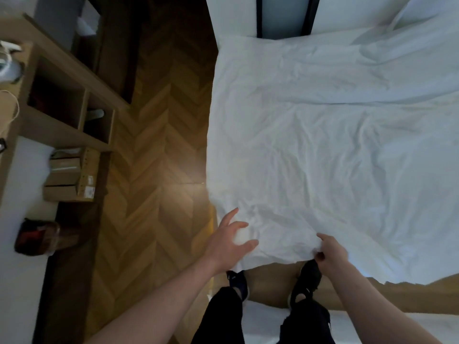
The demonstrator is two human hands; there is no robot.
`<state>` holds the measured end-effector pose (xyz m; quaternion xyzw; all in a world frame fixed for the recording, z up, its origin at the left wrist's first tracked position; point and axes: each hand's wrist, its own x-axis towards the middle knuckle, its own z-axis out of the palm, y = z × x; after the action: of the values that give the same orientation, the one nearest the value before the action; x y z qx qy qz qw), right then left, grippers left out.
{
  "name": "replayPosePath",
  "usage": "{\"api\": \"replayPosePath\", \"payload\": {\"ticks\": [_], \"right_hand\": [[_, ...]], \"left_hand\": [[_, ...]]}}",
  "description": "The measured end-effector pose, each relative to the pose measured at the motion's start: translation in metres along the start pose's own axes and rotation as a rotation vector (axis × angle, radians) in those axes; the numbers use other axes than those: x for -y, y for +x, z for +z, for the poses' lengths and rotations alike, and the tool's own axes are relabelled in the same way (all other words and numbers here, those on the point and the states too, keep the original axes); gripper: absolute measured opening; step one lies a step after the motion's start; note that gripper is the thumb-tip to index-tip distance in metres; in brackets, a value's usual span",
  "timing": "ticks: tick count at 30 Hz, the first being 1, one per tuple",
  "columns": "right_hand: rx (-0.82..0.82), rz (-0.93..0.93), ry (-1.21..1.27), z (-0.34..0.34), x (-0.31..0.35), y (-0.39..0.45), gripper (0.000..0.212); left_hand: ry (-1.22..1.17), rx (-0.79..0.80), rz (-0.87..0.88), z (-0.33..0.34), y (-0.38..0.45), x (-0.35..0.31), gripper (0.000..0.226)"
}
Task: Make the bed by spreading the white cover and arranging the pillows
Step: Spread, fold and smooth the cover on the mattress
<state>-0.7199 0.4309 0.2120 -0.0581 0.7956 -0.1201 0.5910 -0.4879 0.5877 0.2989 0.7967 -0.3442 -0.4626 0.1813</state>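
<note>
Both hands at white cover (310, 145) edge: left hand (229, 240) spread wide, right hand (329, 252) pinching; herringbone floor (159, 145).

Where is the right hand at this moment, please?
In the head view, the right hand is low and right of centre, pinching the near edge of the white cover, just above the person's black shoe.

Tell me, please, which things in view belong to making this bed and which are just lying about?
Job:
white cover, crumpled on the bed
left hand, open, fingers spread at the cover's corner
right hand, pinching the cover's near edge

Lying about:
wooden shelf
cardboard boxes
dark bag on the floor
</note>
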Motion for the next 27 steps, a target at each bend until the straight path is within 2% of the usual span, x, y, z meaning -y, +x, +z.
{"api": "replayPosePath", "payload": {"ticks": [2,4,5,7,10,13,15,19,22,24,27], "right_hand": [[-0.033,0.004,0.016,0.012,-0.008,0.005,0.022],[-0.046,0.02,0.039,0.021,-0.016,0.003,0.023],[-0.05,0.015,0.037,0.025,-0.019,0.0,0.024],[-0.028,0.013,0.014,0.032,-0.022,-0.001,0.027],[0.024,-0.029,-0.053,0.039,-0.02,0.007,0.026],[0.058,-0.066,-0.103,0.045,-0.013,0.019,0.032],[0.063,-0.087,-0.093,0.047,-0.009,0.028,0.037],[0.082,-0.153,-0.116,0.05,0.0,0.05,0.035],[0.07,-0.198,-0.138,0.055,0.001,0.075,0.037],[0.069,-0.223,-0.152,0.06,0.001,0.09,0.042],[0.073,-0.254,-0.089,0.073,0.0,0.107,0.037]], "left_hand": [[0.104,0.061,0.013,-0.012,0.003,0.007,0.095],[0.3,0.131,0.065,-0.02,0.006,0.02,0.106],[0.38,0.158,0.099,-0.022,0.008,0.027,0.102],[0.489,0.175,0.146,-0.022,0.013,0.039,0.08],[0.562,0.129,0.217,-0.019,0.026,0.048,0.05],[0.62,0.099,0.236,-0.019,0.05,0.048,0.038],[0.653,0.109,0.234,-0.017,0.067,0.047,0.036],[0.734,0.145,0.222,-0.01,0.103,0.037,0.055],[0.784,0.183,0.209,0.0,0.137,0.025,0.054],[0.825,0.182,0.245,0.005,0.164,0.021,0.06],[0.844,0.196,0.297,0.01,0.212,0.027,0.062]]}}
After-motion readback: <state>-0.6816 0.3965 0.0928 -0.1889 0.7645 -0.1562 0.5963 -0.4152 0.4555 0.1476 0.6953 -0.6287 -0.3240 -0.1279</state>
